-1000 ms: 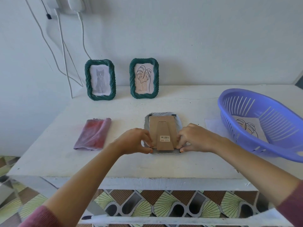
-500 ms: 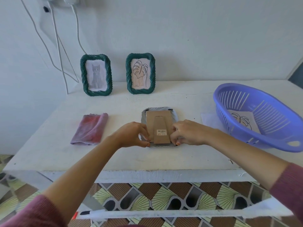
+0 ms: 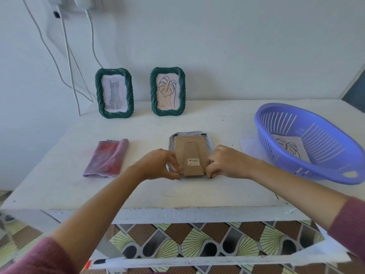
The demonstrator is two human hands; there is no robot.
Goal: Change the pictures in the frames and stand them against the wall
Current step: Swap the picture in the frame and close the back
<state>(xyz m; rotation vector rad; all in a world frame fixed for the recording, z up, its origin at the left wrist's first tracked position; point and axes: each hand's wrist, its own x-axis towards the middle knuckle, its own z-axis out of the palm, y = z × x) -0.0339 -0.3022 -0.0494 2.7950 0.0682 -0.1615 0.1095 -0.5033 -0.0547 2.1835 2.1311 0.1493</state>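
Observation:
A grey frame (image 3: 190,135) lies face down in the middle of the white table (image 3: 59,186), its brown cardboard back with folded stand and barcode sticker facing up. My left hand (image 3: 158,165) pinches its lower left corner and my right hand (image 3: 225,162) pinches its lower right corner. Two green rope-edged frames stand against the wall: one with a cat picture (image 3: 114,93), one with a leaf drawing (image 3: 167,91).
A purple plastic basket (image 3: 296,167) at the right holds a loose leaf picture (image 3: 290,146); a white sheet (image 3: 249,147) lies beside it. A folded pink cloth (image 3: 107,158) lies at the left. White cables (image 3: 67,56) hang down the wall at back left.
The hands stay at the lower corners of the face-down frame, the fingers shifting slightly. The view has tilted a little.

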